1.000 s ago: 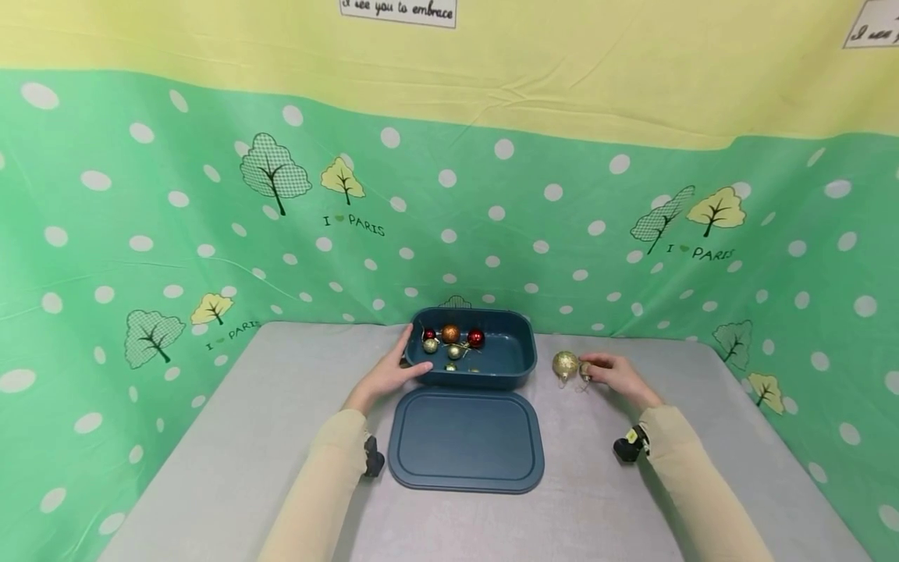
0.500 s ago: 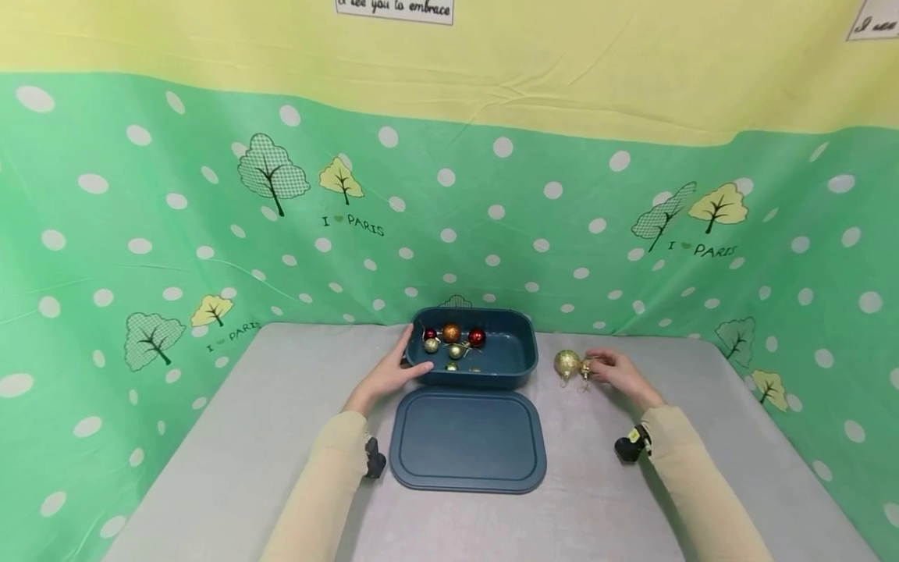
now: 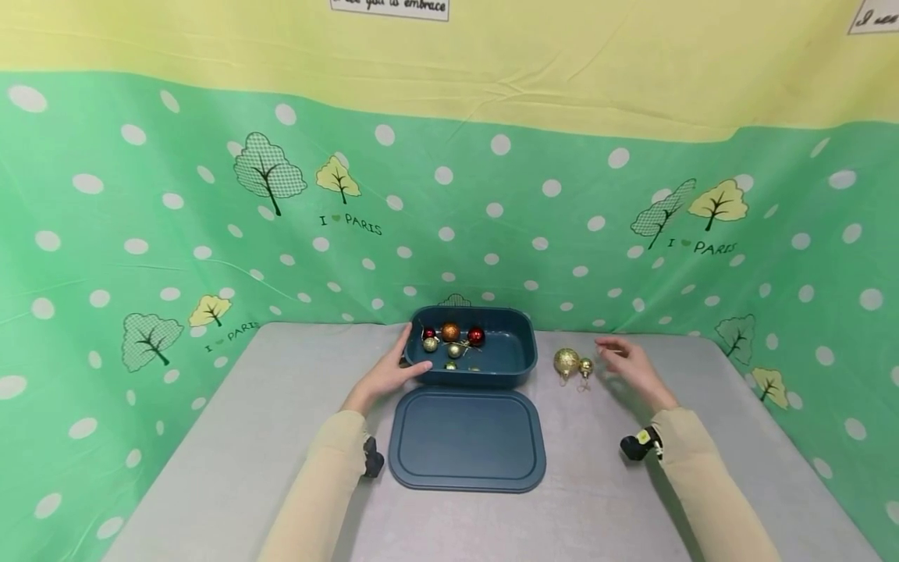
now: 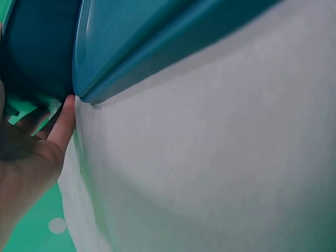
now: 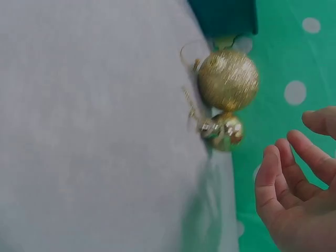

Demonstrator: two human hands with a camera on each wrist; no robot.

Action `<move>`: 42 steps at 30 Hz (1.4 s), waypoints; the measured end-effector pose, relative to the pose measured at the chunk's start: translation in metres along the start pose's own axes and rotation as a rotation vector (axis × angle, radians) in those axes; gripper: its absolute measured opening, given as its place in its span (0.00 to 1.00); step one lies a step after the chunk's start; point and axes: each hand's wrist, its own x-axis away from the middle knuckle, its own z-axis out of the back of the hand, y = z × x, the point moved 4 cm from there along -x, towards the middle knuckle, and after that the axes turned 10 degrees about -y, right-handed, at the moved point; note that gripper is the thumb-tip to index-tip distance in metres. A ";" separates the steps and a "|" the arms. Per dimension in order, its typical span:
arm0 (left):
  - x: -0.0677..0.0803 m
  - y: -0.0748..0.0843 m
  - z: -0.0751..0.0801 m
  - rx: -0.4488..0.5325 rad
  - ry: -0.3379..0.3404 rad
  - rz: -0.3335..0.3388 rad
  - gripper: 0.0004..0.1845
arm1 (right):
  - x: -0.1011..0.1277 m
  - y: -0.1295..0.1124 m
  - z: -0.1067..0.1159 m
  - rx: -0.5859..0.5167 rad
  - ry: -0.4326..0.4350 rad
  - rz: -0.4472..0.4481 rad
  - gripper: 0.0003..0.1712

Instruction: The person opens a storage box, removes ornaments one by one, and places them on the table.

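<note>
My left hand (image 3: 385,376) holds the left end of a dark blue lidless box (image 3: 485,380), its thumb at the front wall and its fingers along the side. Inside lie an orange bauble (image 3: 450,332), two red baubles (image 3: 475,336) and several small gold baubles (image 3: 454,351). To the right of the box, a large glittery gold bauble (image 5: 229,80) and a small shiny gold bauble (image 5: 229,134) rest side by side on the table, their hanging loops toward me. Just right of them my right hand (image 3: 632,371) hovers, fingers loosely bent, touching neither.
The box's dark blue lid (image 3: 467,441) lies flat on the grey table (image 3: 597,499), directly in front of the box. A green and yellow patterned cloth (image 3: 449,211) hangs behind the table and at both sides.
My right hand has let go of the small gold bauble beside the large one and drawn away to the right. The left hand has stayed at the box.
</note>
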 end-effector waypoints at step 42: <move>-0.001 -0.004 0.002 0.004 -0.005 -0.003 0.52 | -0.015 -0.091 -0.094 -0.105 -0.194 0.238 0.16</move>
